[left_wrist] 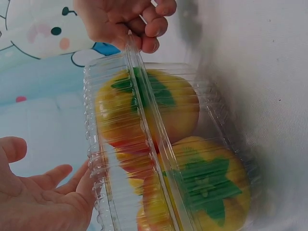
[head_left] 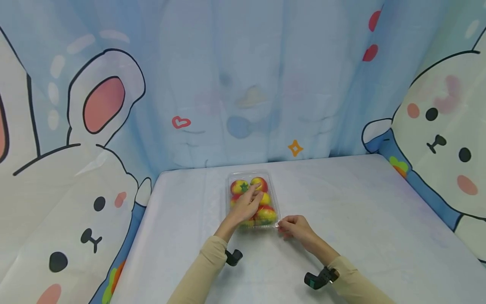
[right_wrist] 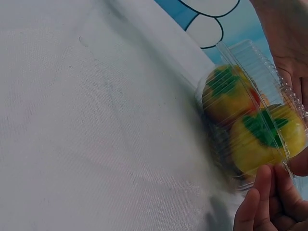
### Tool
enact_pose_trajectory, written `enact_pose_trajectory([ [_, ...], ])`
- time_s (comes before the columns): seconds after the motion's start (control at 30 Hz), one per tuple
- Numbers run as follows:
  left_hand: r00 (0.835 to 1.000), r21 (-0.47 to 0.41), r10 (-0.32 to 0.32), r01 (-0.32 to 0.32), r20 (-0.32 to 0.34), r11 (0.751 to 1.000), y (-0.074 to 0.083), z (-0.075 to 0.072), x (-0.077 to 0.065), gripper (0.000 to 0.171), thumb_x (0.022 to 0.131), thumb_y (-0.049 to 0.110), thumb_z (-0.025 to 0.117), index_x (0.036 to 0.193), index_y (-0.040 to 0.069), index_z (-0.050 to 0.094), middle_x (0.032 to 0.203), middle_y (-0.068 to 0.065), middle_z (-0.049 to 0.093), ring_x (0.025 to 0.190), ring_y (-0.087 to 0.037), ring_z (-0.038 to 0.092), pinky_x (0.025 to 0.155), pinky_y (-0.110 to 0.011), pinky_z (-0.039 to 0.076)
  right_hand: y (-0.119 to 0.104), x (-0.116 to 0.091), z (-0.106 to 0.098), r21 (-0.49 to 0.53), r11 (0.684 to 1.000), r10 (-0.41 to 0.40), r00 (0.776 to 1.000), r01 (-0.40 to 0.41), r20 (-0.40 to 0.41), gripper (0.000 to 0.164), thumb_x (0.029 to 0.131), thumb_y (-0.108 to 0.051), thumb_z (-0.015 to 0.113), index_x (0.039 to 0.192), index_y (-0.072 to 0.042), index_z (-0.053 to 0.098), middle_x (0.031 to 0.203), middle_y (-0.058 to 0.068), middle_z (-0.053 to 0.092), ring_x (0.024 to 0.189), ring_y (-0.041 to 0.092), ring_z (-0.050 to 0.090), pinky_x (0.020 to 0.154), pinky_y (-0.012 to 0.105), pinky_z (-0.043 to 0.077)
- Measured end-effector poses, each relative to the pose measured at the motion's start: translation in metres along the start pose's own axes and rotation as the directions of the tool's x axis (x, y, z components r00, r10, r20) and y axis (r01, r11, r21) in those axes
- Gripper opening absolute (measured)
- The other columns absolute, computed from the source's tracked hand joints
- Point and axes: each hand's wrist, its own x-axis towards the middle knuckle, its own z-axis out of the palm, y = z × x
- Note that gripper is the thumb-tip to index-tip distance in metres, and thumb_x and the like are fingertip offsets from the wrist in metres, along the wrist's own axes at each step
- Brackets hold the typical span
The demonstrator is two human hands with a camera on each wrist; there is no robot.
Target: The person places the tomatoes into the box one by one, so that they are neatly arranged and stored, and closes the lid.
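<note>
A clear plastic clamshell box lies on the table with several red-and-yellow fruits inside, each topped by green leaves. Its ribbed lid covers them. My left hand lies over the top of the box, fingers extended and pointing to the far side. At the near right corner, my right hand pinches the box's thin rim between thumb and fingers. The right wrist view shows these fingertips at the rim, close beside a leafy fruit.
A white cloth covers the table. Behind it hangs a blue curtain printed with cartoon animals. Small dark cameras are strapped at both wrists.
</note>
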Motion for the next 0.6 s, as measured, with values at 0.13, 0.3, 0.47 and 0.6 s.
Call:
enact_pose_trajectory([
  [0.13,1.0,-0.003,0.007,-0.007,-0.002,1.0,-0.002,-0.001,0.001,0.053,0.106,0.034,0.039,0.15,0.006,0.038,0.138,-0.015,0.057,0.124,-0.029,0.057,0.107,-0.046,0.044,-0.001,0.002,0.002,0.004,1.0,0.009,1.0,-0.009,-0.001,0.018,0.094,-0.008,0.058,0.084,0.005,0.066,0.08,0.006,0.068,0.074,0.015,0.063,0.064,0.026,0.057],
  [0.3,1.0,-0.004,0.012,-0.012,-0.006,1.0,-0.005,0.0,0.002,0.053,0.106,0.037,0.038,0.15,0.007,0.039,0.137,-0.014,0.058,0.123,-0.027,0.057,0.107,-0.044,0.044,0.001,0.004,0.004,0.034,0.999,0.025,1.0,-0.024,-0.005,0.018,0.094,-0.006,0.056,0.085,0.006,0.065,0.081,0.008,0.069,0.073,0.013,0.063,0.063,0.025,0.056],
  [0.47,1.0,-0.034,0.011,-0.011,0.003,0.999,-0.008,0.002,0.004,0.053,0.106,0.038,0.038,0.15,0.008,0.039,0.138,-0.013,0.057,0.125,-0.026,0.056,0.106,-0.043,0.044,-0.001,0.002,0.0,0.021,0.999,0.05,0.998,-0.05,0.029,0.02,0.094,-0.008,0.056,0.091,0.009,0.066,0.083,0.009,0.07,0.074,0.013,0.064,0.066,0.026,0.057],
  [0.6,1.0,-0.044,0.006,-0.006,0.0,0.999,-0.008,0.001,0.004,0.053,0.105,0.036,0.039,0.15,0.008,0.039,0.139,-0.014,0.056,0.125,-0.027,0.055,0.107,-0.044,0.044,-0.008,0.003,-0.008,-0.077,0.994,0.086,0.99,-0.078,0.109,0.028,0.094,-0.015,0.058,0.1,0.01,0.068,0.091,0.014,0.073,0.083,0.019,0.068,0.075,0.031,0.059],
])
